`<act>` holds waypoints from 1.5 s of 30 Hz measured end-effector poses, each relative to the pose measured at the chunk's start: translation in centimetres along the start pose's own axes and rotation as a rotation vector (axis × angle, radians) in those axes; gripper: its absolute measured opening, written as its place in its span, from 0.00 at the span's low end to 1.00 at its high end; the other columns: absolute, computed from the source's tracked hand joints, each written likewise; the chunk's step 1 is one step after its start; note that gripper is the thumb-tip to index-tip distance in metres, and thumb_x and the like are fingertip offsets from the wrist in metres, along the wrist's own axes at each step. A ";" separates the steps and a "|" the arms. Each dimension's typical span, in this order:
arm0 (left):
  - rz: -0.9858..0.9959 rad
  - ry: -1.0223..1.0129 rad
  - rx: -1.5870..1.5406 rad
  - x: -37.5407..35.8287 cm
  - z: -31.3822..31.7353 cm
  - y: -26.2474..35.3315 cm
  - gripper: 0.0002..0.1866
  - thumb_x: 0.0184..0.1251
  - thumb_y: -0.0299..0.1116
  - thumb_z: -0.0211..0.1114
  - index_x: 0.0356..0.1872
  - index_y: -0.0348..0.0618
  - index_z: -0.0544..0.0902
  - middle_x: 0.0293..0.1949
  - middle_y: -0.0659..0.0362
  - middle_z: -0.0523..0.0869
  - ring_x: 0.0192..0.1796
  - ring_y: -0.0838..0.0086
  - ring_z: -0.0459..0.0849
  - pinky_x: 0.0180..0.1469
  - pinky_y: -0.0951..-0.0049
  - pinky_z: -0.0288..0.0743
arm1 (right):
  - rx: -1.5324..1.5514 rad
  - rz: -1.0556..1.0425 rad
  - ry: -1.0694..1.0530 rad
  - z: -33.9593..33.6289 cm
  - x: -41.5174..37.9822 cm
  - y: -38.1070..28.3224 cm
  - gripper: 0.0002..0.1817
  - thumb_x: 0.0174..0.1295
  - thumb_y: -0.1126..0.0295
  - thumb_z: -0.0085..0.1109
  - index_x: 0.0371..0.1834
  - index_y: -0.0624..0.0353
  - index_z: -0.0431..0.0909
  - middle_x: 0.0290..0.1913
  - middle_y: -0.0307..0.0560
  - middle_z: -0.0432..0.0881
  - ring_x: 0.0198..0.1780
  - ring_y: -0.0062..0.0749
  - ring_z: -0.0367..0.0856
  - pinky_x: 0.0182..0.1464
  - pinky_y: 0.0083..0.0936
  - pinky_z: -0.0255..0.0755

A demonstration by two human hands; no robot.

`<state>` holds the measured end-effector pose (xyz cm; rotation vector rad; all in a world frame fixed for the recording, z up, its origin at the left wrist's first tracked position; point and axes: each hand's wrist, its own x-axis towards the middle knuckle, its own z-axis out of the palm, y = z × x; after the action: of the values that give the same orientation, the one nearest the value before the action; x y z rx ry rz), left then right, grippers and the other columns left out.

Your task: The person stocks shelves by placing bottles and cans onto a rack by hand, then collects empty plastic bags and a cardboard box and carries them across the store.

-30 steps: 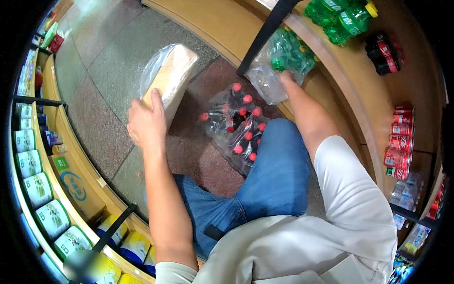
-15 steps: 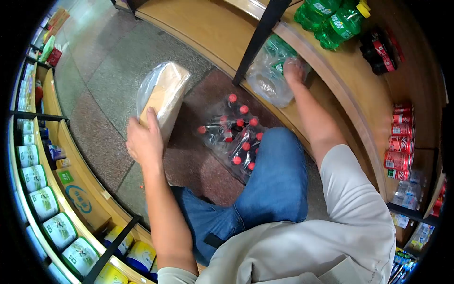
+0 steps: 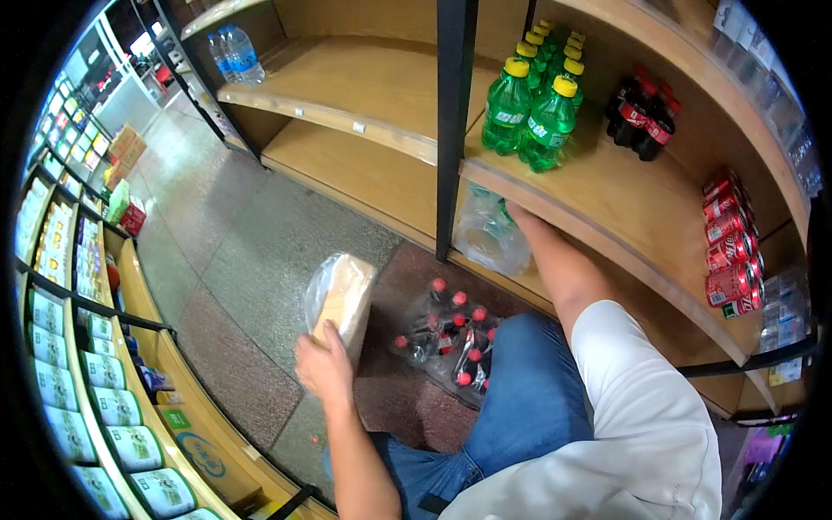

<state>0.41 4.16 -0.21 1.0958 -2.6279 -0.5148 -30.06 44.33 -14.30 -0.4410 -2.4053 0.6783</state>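
My left hand (image 3: 326, 364) is closed around a tan, block-shaped pack (image 3: 345, 295) wrapped in clear plastic, held above the floor with the thumb on its near face. On the right, my other arm reaches under the middle shelf into the bottom one. Only the edge of my right hand (image 3: 517, 213) shows; the shelf board hides its fingers. Against it is a clear plastic bag (image 3: 490, 234) with green bottles partly visible inside. Several dark bottles with red caps (image 3: 451, 334), in clear wrap, are on the floor by my knee.
Green bottles with yellow caps (image 3: 548, 126), small cola bottles (image 3: 643, 117) and red cans (image 3: 732, 282) stand on the shelf (image 3: 607, 199) above my right arm. A black post (image 3: 455, 130) divides the shelving. White tins (image 3: 134, 446) line the left shelves. Water bottles (image 3: 236, 56) sit far back.
The camera view has tilted up, so more shelving shows. My right hand has gone further under the shelf board and is now mostly hidden. My left hand still holds the tan pack.
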 end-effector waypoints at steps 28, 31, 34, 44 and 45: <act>-0.003 0.056 0.034 2.2 -0.3 -0.9 0.36 0.69 0.63 0.53 0.46 0.31 0.82 0.44 0.37 0.85 0.47 0.43 0.84 0.50 0.49 0.75 | -0.151 -1.286 -0.366 -27.8 -8.6 -8.1 0.13 0.59 0.67 0.59 0.45 0.62 0.77 0.38 0.49 0.74 0.30 0.39 0.81 0.28 0.34 0.76; 0.015 0.011 0.069 2.4 -0.3 -1.1 0.36 0.69 0.64 0.53 0.47 0.31 0.82 0.43 0.38 0.86 0.47 0.44 0.85 0.51 0.50 0.76 | -0.054 -1.583 -0.439 -24.9 -10.1 -8.0 0.14 0.56 0.67 0.55 0.43 0.61 0.78 0.38 0.47 0.74 0.30 0.32 0.79 0.28 0.28 0.73; -0.007 0.010 0.049 2.3 -0.4 -0.8 0.36 0.69 0.63 0.54 0.48 0.31 0.82 0.46 0.38 0.85 0.49 0.43 0.84 0.53 0.49 0.75 | -0.013 -1.657 -0.550 -23.7 -10.4 -10.3 0.14 0.56 0.67 0.56 0.44 0.62 0.78 0.38 0.46 0.74 0.32 0.33 0.80 0.30 0.29 0.74; -0.053 0.001 0.000 2.4 -0.7 -1.0 0.38 0.69 0.64 0.53 0.56 0.32 0.80 0.53 0.38 0.83 0.54 0.42 0.83 0.57 0.50 0.74 | 0.293 -0.928 -0.446 -38.7 -7.8 -21.1 0.13 0.59 0.71 0.69 0.45 0.60 0.80 0.40 0.50 0.78 0.37 0.42 0.84 0.41 0.33 0.78; -0.039 0.001 -0.007 2.9 -0.1 -1.8 0.38 0.69 0.64 0.53 0.55 0.31 0.80 0.52 0.38 0.84 0.52 0.42 0.83 0.56 0.49 0.75 | 0.260 -0.930 -0.418 -40.4 -6.3 -21.3 0.13 0.59 0.71 0.69 0.45 0.60 0.80 0.40 0.50 0.78 0.37 0.42 0.84 0.41 0.33 0.78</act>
<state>-0.38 0.89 -0.65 1.1476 -2.6064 -0.5307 -3.19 38.86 22.78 0.9617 -2.4570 0.6515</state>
